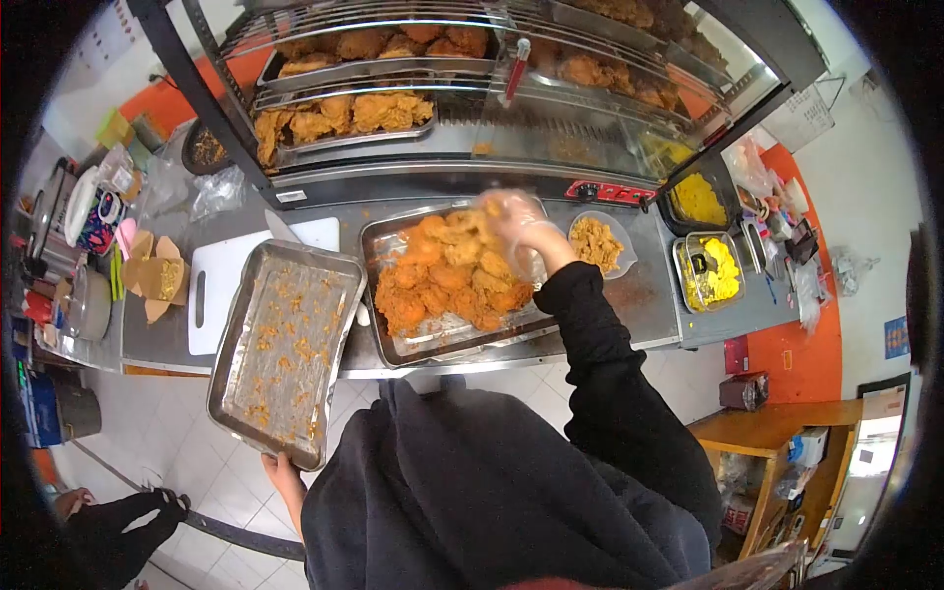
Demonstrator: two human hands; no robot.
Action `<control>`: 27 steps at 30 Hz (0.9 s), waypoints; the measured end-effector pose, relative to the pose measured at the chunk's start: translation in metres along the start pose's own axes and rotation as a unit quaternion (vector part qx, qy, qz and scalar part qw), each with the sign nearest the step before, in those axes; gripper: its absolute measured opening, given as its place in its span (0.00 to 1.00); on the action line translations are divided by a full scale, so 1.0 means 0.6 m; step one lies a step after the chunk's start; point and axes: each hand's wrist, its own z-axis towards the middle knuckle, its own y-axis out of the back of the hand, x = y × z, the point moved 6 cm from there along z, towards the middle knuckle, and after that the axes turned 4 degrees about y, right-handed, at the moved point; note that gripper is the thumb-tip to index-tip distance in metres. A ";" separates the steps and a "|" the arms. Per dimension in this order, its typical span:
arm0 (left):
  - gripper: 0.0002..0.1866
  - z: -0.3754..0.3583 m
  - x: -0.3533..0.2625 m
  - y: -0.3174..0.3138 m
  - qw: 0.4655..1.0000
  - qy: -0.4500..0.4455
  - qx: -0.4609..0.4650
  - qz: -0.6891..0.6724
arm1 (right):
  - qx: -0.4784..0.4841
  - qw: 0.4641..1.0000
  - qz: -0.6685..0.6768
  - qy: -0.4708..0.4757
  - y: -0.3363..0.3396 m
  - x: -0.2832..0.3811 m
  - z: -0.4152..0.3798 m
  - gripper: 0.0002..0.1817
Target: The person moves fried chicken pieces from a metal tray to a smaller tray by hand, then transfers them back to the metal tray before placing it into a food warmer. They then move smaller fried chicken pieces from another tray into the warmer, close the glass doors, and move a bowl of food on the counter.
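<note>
fried chicken (447, 275): heaped in a steel tray (393, 344) on the counter, centre of view, just below the warmer cabinet. Pieces look light, rigid crust, brittle and greasy; coating would likely shed if squeezed. Best taken one piece at a time across the thick middle, gentle pinch.
right hand (513, 224): in a clear plastic glove, over the far right corner of the heap, touching the top pieces. Motion-blurred; cannot tell whether the fingers are closed on a piece or just resting.
empty tray (285, 349): thin sheet metal, only crumbs and oil film inside, tilted, far end resting on the counter edge and the near end hanging out over the floor. Light but probably slick.
left hand (285, 479): bare, gripping the near lower corner of the empty tray, fingers wrapped under the rim.
cutting board (221, 270): white, beside and partly under the empty tray's far end; knife blade (282, 227) lying on it.
crumb bowl (597, 243): just right of the gloved hand, close to the wrist.
warmer cabinet (472, 108): racks of more chicken directly above; glass front limits lift height.
yellow tubs (710, 270): further right, well apart.
paper boxes (155, 277): left end of counter, well apart.
other person (118, 516): dark sleeve low left on the floor side, apart from the work.
</note>
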 end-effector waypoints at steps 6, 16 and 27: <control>0.17 -0.001 0.009 0.003 0.999 0.009 -0.008 0.031 | -0.100 0.966 0.054 -0.231 0.075 0.078 -0.018 0.16; 0.19 -0.007 -0.004 -0.005 0.999 0.011 0.008 0.032 | 0.063 0.961 -0.213 0.167 -0.013 0.023 0.022 0.21; 0.21 -0.005 0.000 -0.001 1.000 0.007 0.025 0.017 | 0.103 0.957 -0.229 0.144 -0.031 0.089 0.054 0.21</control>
